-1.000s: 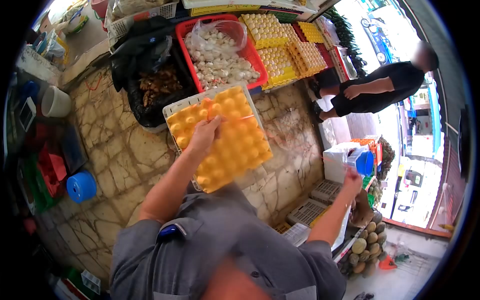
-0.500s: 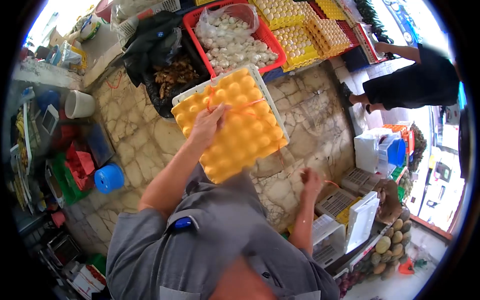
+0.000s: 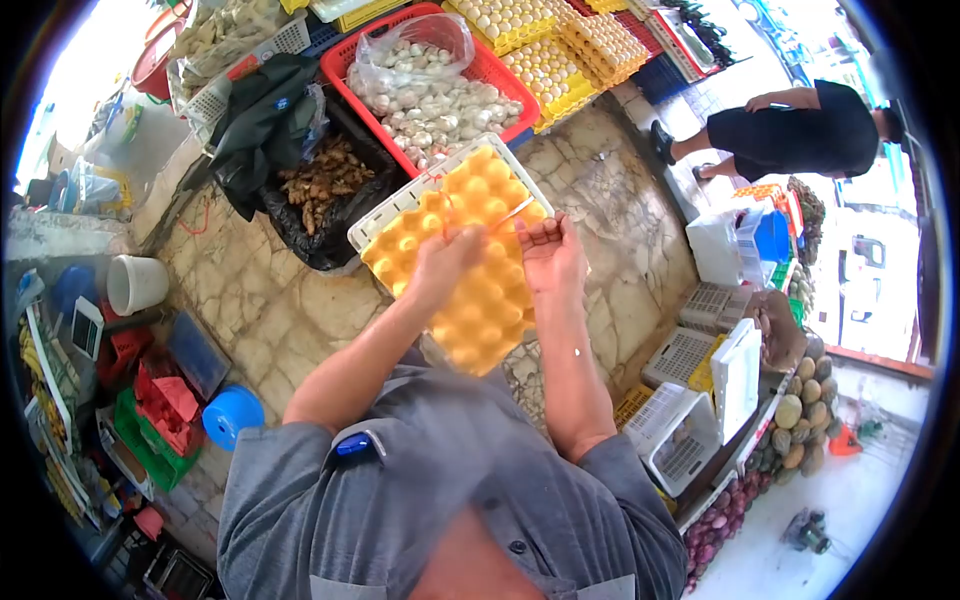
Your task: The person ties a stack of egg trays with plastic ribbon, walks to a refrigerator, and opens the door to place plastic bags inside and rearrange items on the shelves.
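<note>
A yellow egg tray (image 3: pixel 482 315) with rounded bumps lies in front of my body, on top of a white plastic basket (image 3: pixel 375 222) whose rim shows along the far edges. Thin red-orange string (image 3: pixel 507 218) runs across the tray's top. My left hand (image 3: pixel 450 262) is over the middle of the tray, closed on the string and slightly blurred. At the tray's right edge my right hand (image 3: pixel 553 258) is turned palm up, with curled fingers closed on the string's other part. What lies under the tray is hidden.
Beyond the tray stand a red basket of garlic (image 3: pixel 430 112), a black bag of ginger (image 3: pixel 325 185) and trays of eggs (image 3: pixel 550 75). Crates (image 3: pixel 690 365) and melons (image 3: pixel 800 400) are to the right. A blue bucket (image 3: pixel 232 415) stands left; a person (image 3: pixel 790 130) is at upper right.
My right hand has come from the lower right up to the tray's right edge. My left hand has shifted slightly right and down over the tray. The person at upper right has moved.
</note>
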Demonstrator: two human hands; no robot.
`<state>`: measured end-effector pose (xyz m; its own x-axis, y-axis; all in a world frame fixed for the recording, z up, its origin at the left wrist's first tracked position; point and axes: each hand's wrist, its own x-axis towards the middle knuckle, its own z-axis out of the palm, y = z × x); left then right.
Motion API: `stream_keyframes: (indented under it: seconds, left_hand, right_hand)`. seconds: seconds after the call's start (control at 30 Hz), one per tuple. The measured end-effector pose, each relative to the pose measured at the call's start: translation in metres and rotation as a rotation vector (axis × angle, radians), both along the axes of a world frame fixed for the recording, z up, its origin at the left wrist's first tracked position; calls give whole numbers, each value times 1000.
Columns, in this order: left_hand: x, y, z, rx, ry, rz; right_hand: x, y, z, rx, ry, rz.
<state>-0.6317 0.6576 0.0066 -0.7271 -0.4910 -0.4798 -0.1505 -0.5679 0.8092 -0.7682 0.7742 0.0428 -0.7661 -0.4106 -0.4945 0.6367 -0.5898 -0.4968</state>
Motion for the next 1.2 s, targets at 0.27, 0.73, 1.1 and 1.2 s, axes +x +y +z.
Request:
stream_keyframes:
  seconds: [0.27, 0.73, 1.1, 1.2]
  left_hand:
    - [-1, -29, 40, 420, 335, 410]
    - [50, -13, 21, -186, -13, -58]
    - [50, -44, 25, 109, 36, 49]
    - [31, -76, 34, 136, 75, 89]
  right_hand:
    - [-18, -12, 3, 307, 154, -8]
    - [-98, -43, -33, 715, 534, 424]
    - [-69, -2, -15, 654, 561, 239]
    - [-18, 38, 7, 696, 504, 144]
